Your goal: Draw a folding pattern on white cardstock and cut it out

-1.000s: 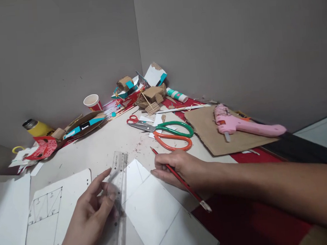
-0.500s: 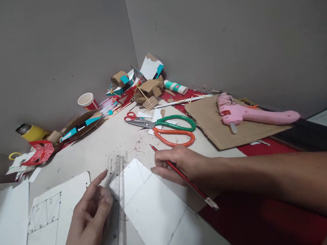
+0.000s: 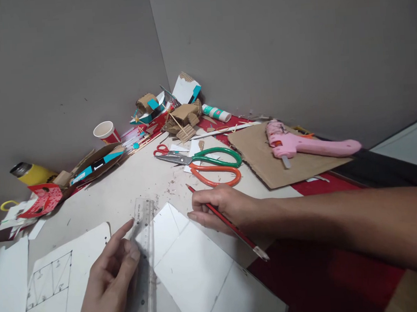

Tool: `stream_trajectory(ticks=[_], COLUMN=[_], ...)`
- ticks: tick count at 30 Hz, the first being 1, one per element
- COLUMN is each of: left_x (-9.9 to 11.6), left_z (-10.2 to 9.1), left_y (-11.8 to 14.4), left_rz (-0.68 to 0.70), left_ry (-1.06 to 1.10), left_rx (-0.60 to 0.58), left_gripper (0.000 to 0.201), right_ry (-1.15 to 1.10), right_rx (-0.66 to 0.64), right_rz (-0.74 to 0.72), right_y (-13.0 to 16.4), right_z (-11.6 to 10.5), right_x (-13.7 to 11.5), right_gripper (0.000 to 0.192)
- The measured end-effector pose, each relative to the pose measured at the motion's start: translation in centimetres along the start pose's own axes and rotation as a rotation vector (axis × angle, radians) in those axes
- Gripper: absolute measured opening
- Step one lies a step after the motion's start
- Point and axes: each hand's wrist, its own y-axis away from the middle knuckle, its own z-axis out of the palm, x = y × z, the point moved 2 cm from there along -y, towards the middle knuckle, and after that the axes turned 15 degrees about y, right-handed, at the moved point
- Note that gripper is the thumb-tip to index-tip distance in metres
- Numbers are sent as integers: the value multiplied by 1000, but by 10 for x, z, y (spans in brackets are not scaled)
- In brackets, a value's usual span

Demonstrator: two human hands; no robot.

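Red pencil (image 3: 234, 228): the right hand (image 3: 220, 207) pinches it near the sharp end, maybe so the point is easy to steer. The point faces away, off the white card (image 3: 194, 265).
Left hand (image 3: 108, 280): half curled by the ruler (image 3: 146, 235), pointing finger and thumb apart, maybe to stop it sliding. I cannot tell if it grips.
Card: flat on the table (image 3: 126, 194) between the hands, thin lines on top, perhaps turned so its left corner meets the ruler.
Ruler: along the card's left side; I cannot tell if they touch.
Drawing (image 3: 51, 278): left of the left hand, face up, likely for easy looking.
Edges: the card's right side runs beside dark red.
Room: bare table lies beyond the ruler; scissors (image 3: 191, 161) sit close past the pencil point.
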Motion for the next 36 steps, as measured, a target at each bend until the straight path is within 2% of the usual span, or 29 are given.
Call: stream_trajectory(ticks=[6,18,30,35,36], left_x=[2,-1,-13,-12,-12], left_z=[1,-1,-8,-4,-3], left_y=[0,-4,-14,-13,-12], left_rz=[13,37,58,95,107], left_ry=[-9,15,30,116,150], left_rx=[29,14,-60,-136,-180], left_gripper=[61,61,56,49,48], right_ry=[5,0,2,53,69], right_rx=[9,20,-10,22,38], right_rz=[13,7,59,-13,-17], right_y=[0,0,0,1,3], right_z=[1,2,2,3,4], right_x=[2,3,5,3,3], right_gripper=[24,22,22,26,26])
